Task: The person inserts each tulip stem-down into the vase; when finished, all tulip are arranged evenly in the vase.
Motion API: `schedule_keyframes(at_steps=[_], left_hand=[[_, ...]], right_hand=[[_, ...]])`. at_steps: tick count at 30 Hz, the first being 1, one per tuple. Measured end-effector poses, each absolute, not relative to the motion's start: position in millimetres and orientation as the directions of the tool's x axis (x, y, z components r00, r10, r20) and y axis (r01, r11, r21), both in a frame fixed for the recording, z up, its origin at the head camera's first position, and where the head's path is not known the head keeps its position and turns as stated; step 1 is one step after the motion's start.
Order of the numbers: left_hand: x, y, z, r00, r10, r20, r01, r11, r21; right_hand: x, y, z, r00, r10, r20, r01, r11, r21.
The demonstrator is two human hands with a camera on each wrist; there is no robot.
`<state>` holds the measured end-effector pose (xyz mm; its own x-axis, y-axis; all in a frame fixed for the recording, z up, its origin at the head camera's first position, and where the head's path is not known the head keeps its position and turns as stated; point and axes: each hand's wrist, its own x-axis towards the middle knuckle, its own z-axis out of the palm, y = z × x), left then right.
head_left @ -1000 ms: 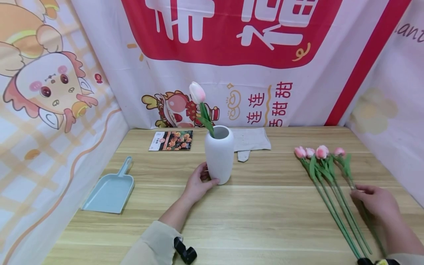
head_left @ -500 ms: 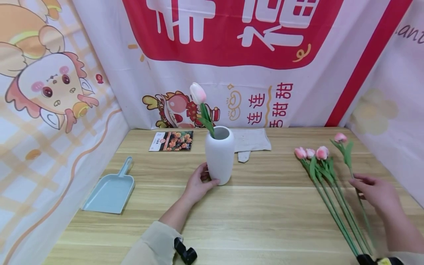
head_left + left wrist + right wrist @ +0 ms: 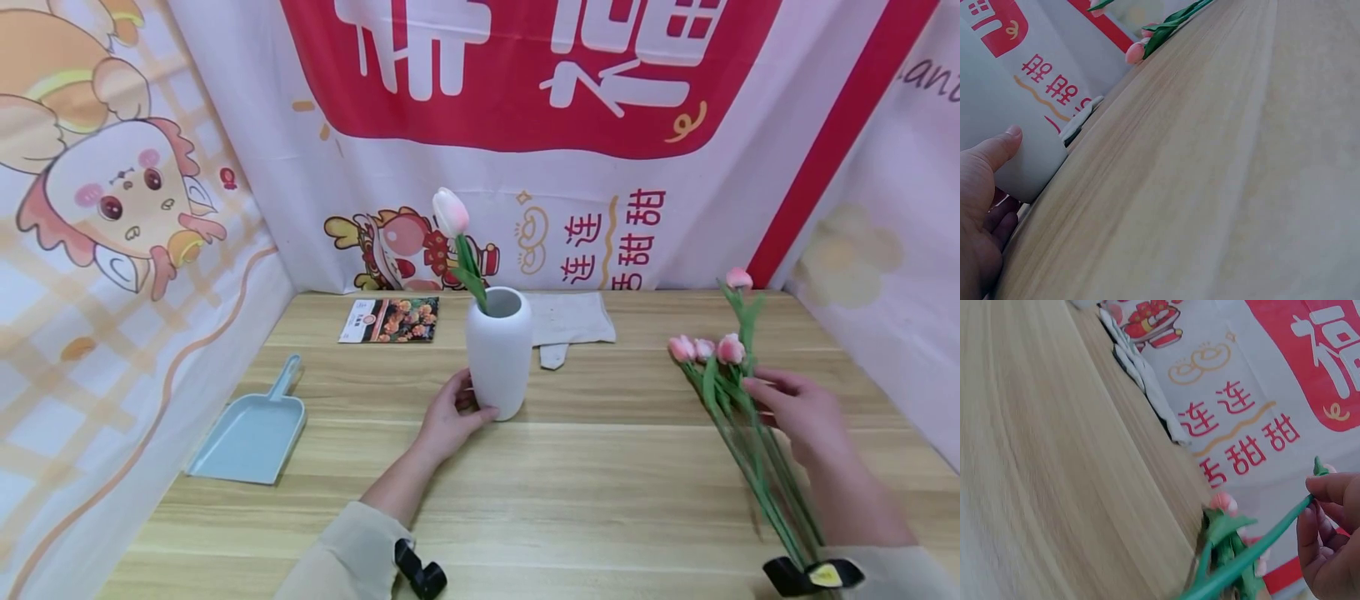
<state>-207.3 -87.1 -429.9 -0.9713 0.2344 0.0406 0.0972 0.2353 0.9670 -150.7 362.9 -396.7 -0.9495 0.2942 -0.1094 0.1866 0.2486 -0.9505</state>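
Note:
A white vase [image 3: 498, 362] stands upright on the wooden table, with one pale pink tulip [image 3: 452, 212] leaning left out of its mouth. My left hand [image 3: 450, 423] holds the vase low on its left side. The left wrist view has the thumb lying across the white wall, with the fingers partly hidden behind the base. On the right, my right hand [image 3: 806, 421] pinches the stem of another pink tulip [image 3: 738, 278], raised over several tulips [image 3: 730, 349] lying on the table. In the right wrist view, its green stem [image 3: 1241, 561] runs out from between thumb and fingers.
A light blue dustpan [image 3: 251, 433] lies at the left of the table [image 3: 600, 500]. Behind the vase are a flower-picture packet [image 3: 390, 320] on the left and a folded grey cloth [image 3: 573, 318] on the right. A printed fabric backdrop [image 3: 420, 158] hangs along the back.
My right hand has lifted one tulip away from the right of the others and carried it up and leftward over them. The left hand and vase stay in place.

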Motion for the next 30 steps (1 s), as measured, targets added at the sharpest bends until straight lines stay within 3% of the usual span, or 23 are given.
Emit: schedule_keyframes(at_steps=[4,10,18,30], left_hand=[[-207,-87,-429,-0.972,0.233,0.043,0.099,0.234,0.967],[-209,-87,-432,-0.972,0.229,0.047,0.101,0.232,0.967],[-226,-88,-463,-0.976,0.206,0.063,0.111,0.23,0.967],[-225,-88,-463,-0.974,0.208,0.088,0.137,0.23,0.963]], right_hand=[[-160,345,-393,-0.936,0.32,-0.145,0.209,0.176,-0.962],[-171,322,-392,-0.934,0.321,-0.16,0.154,-0.045,-0.987],[-184,292,-385,-0.913,0.351,-0.209,0.161,-0.16,-0.974],[-204,250,-376,-0.9,0.391,-0.192,0.065,-0.316,-0.947]])
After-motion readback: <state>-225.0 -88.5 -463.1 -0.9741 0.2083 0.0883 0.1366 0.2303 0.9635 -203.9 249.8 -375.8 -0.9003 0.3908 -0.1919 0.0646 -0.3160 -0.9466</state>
